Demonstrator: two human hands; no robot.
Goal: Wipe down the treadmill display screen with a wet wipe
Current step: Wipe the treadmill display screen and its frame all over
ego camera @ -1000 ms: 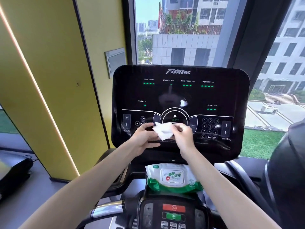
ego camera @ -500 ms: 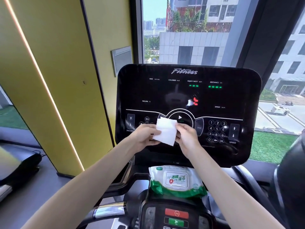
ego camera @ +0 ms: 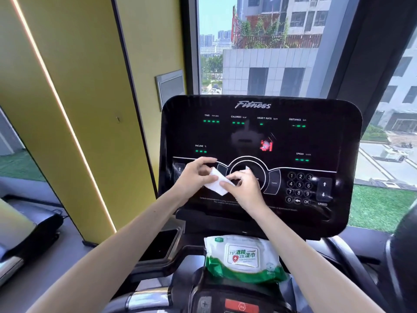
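At the bottom centre of the frame, nearest me, is the lower control panel point(ego camera: 241, 306) with its red button. Just above it the pack of wet wipes point(ego camera: 243, 258) lies flat on the ledge, white with a green lower edge and its label facing up. My two forearms rise from the lower corners and meet in the middle of the frame.

My left hand point(ego camera: 191, 178) has its fingers curled over and its thumb pinching the upper left part of the wet wipe point(ego camera: 216, 184). My right hand point(ego camera: 246, 188) pinches the wipe's lower right edge between thumb and fingertips. The wipe is a folded white piece held tilted between them, in front of the lower left-centre of the treadmill display screen point(ego camera: 259, 136), just left of the round start button. It may be touching the glass, but I cannot tell from this angle.

The screen is black, with green dashes under TIME, CALORIES, HEART RATE, DISTANCE, INCLINE and SPEED, a number pad at the right, and a red glare spot near the middle.

Beyond it, a yellow wall point(ego camera: 74, 91) with a light strip fills the left of the frame. At the upper right, a window point(ego camera: 270, 55) shows buildings.
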